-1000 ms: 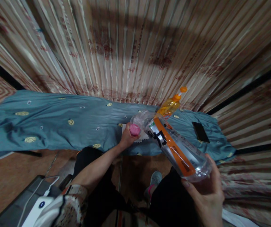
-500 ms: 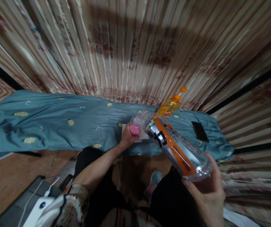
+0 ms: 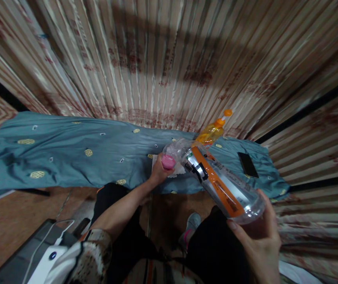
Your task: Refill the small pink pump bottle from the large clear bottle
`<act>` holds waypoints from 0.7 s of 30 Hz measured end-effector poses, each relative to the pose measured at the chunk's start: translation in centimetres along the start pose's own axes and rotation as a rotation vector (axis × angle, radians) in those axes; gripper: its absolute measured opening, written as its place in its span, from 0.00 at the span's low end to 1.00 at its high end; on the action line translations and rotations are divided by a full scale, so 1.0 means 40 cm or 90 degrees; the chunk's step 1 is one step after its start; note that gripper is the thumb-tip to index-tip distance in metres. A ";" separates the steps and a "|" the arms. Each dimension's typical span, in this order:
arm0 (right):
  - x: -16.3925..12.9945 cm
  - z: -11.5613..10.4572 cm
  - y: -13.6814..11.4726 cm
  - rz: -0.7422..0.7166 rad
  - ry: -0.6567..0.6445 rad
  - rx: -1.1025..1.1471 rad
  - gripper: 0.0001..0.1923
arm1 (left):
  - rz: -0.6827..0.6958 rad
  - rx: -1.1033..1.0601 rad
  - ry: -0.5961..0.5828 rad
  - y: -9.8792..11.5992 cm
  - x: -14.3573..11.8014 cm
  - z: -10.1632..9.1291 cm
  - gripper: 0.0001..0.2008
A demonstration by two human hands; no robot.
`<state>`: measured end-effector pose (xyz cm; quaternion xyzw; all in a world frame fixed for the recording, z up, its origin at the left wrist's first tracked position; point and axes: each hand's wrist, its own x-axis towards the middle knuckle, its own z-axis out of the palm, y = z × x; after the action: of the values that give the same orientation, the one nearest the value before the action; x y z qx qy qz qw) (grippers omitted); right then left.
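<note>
Right grip (image 3: 259,242) holding clear bottle (image 3: 216,182), left grip (image 3: 158,172) holding pink-and-clear container (image 3: 168,161), teal cloth (image 3: 65,152) below

A long, narrow table draped in a wrinkled teal-blue cloth with yellow pineapple prints (image 3: 68,152) carries everything. From a white, scalloped-edged sheet of paper (image 3: 179,169), partly hidden, an amber see-through plastic pump bottle with an orange top (image 3: 211,133) stands toward half past one; a flat black rectangular phone (image 3: 248,165) lies toward three o'clock.
</note>
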<state>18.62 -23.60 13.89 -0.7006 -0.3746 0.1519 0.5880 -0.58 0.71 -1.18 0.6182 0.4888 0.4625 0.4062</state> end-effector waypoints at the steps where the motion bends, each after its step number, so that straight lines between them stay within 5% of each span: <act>1: 0.000 -0.001 -0.001 -0.007 -0.003 -0.004 0.61 | -0.001 -0.001 -0.002 0.001 0.000 0.000 0.38; 21: -0.002 -0.004 -0.014 -0.033 -0.005 -0.022 0.57 | -0.022 -0.002 0.002 0.003 0.000 0.002 0.39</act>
<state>18.47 -23.73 14.45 -0.7004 -0.3971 0.1327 0.5780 -0.47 0.66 -1.08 0.6082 0.4992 0.4570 0.4149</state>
